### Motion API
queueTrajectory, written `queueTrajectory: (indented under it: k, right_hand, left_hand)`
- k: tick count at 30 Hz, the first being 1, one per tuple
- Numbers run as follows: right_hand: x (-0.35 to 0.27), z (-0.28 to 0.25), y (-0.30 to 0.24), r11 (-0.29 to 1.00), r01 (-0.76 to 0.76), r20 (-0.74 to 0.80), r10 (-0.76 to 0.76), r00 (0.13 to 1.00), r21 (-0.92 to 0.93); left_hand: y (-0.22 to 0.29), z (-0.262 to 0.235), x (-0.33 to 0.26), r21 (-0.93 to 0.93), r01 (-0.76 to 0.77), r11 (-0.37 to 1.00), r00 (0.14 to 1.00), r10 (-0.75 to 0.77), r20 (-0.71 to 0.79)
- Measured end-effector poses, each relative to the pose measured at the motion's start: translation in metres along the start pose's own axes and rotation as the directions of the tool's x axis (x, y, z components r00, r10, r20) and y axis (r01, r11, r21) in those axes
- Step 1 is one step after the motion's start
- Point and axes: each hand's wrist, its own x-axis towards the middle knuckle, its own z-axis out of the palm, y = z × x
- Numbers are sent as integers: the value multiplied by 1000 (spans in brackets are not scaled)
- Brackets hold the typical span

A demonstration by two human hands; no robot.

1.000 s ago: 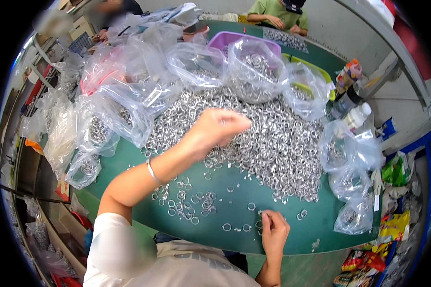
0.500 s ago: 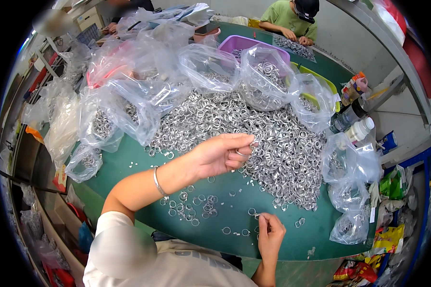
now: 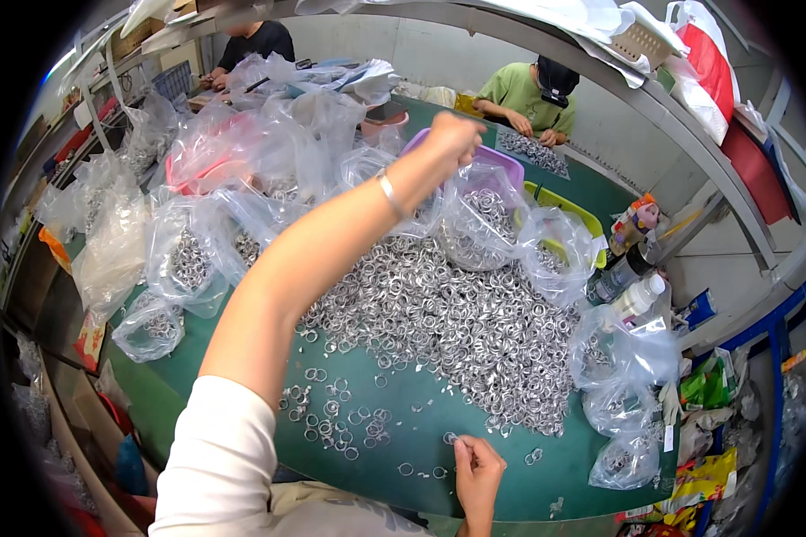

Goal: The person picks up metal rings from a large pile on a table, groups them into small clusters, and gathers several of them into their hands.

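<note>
My left arm reaches far across the table, and my left hand point(image 3: 457, 139) is above the purple basin point(image 3: 510, 166). Its fingers are curled closed; whatever they may hold is hidden. Close to the near table edge, my right hand point(image 3: 479, 470) pinches a silver ring point(image 3: 450, 438) between thumb and fingertips. A broad heap of silver metal rings point(image 3: 484, 331) covers the middle of the green table point(image 3: 349, 483). Left of my right hand lies a loose scatter of rings point(image 3: 340, 425), with a few single ones nearer to it.
Clear plastic bags of rings point(image 3: 188, 259) crowd the left side, and more bags point(image 3: 622, 403) line the right. A green basin point(image 3: 569, 206) and bottles point(image 3: 636, 295) stand at the far right. One person point(image 3: 528, 103) works across the table, another point(image 3: 255, 45) farther left.
My left hand has moved from over the ring heap away from me to the purple basin. My right hand stays near the table edge with a ring. The view has shifted slightly.
</note>
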Motion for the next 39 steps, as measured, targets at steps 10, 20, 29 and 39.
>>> queueTrajectory:
  k: [10, 20, 29, 39]
  right_hand:
    - [-14, 6, -20, 998, 49, -104, -46, 994, 27]
    - [-34, 39, -19, 988, 157, 216, -155, 964, 10]
    - [-12, 63, -9, 904, 129, 199, -50, 979, -407]
    - [-2, 66, -5, 910, 69, 264, 46, 964, -408]
  left_hand:
    - [-82, -79, -272, -225, 803, 552, 584, -655, 480]
    - [-143, -120, -366, -209, 917, 339, 398, -791, 464]
    - [-140, -165, -328, 688, -16, 726, 937, -229, 262]
    - [-154, -165, -315, 706, -197, 680, 949, -48, 312]
